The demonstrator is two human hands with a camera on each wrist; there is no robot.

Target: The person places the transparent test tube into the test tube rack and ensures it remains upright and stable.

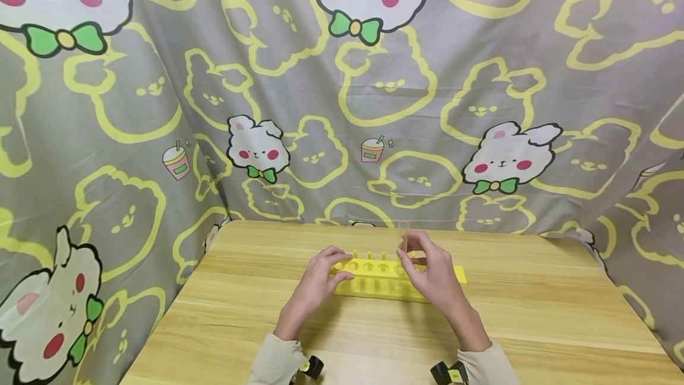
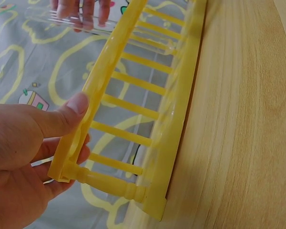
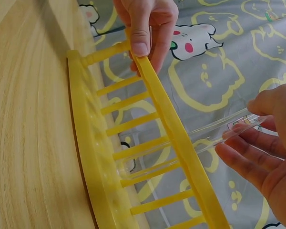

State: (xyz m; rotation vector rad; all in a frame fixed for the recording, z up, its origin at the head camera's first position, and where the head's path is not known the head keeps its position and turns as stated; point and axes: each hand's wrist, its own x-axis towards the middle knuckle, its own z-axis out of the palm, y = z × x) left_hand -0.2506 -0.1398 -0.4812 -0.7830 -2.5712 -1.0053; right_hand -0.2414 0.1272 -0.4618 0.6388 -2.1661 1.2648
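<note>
A yellow test tube rack (image 1: 376, 274) stands on the table, with a row of round holes in its top plate and upright pegs along the back. My left hand (image 1: 319, 278) grips the top plate at its left end, thumb (image 2: 77, 104) on the near edge and fingers behind and beneath. Toward the rack's right part, my right hand (image 1: 433, 269) pinches a clear test tube (image 3: 214, 130) between thumb and fingers near its upper portion. The tube passes through the top plate, and its lower end reaches close to the base in the left wrist view.
The wood-grain table (image 1: 256, 314) extends around the rack on all sides. A grey curtain (image 1: 310, 94) with yellow outlines and rabbit faces hangs behind the table and along its sides. Black wrist devices (image 1: 449, 373) show at the sleeves.
</note>
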